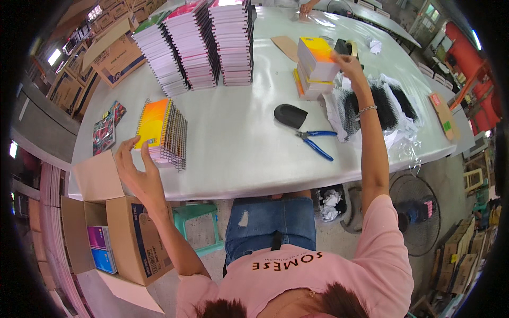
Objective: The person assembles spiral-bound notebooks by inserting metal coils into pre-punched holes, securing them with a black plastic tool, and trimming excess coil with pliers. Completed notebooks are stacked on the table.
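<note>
Your left hand (pixel 139 168), fingers apart, stands at the near edge of stacked spiral-bound notebooks (pixel 154 127) at ten o'clock; your right hand (pixel 349 66) reaches the yellow-orange book stack (pixel 316 59) at one o'clock, its grip impossible to tell; blue-handled cutters (pixel 318 145) lie toward three.

I saw 2 colours, orange melting into yellow, across the spiral notebooks (pixel 154 123); then bright blue cutter handles (pixel 322 133), pink shirt (pixel 374 254), pale-green stool (pixel 195 212)!
</note>
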Motion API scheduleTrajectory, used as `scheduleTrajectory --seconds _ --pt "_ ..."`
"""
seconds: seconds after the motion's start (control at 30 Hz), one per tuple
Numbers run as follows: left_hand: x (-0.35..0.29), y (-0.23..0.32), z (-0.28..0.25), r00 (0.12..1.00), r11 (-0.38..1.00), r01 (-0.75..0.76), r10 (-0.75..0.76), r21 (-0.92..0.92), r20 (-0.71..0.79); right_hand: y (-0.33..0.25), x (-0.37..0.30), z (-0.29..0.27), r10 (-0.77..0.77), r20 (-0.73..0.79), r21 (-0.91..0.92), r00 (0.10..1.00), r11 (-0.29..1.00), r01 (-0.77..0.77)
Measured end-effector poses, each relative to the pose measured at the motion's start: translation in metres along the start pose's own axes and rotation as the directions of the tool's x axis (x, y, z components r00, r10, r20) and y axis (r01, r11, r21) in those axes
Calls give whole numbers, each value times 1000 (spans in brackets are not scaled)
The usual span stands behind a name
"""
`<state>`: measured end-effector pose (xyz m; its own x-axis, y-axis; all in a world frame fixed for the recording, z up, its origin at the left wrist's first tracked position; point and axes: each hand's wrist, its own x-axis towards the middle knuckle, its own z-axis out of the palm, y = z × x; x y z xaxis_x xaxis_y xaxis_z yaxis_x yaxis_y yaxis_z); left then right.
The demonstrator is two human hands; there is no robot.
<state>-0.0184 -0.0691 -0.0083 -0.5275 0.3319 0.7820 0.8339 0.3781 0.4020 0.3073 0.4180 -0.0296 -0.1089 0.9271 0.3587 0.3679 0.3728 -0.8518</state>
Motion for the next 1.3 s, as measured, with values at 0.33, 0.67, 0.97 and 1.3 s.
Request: scheduleTrajectory --seconds 0.33,0.67,0.97,1.3 --pt "-9 58 21 992 932 -39 80 -360 101 -14 -3 -9 82 282 138 956 983 -125" --pt "-32 122 52 866 832 -152 372 -533 333 -15 15 -12 47 341 177 939 978 -114" --pt "-6 169 73 838 717 -211 483 -664 255 -60 -17 -1 -601 -35 -536 798 686 493" --pt "8 192 64 743 816 -474 573 -331 346 -169 -207 -30 -684 392 -54 615 650 758"
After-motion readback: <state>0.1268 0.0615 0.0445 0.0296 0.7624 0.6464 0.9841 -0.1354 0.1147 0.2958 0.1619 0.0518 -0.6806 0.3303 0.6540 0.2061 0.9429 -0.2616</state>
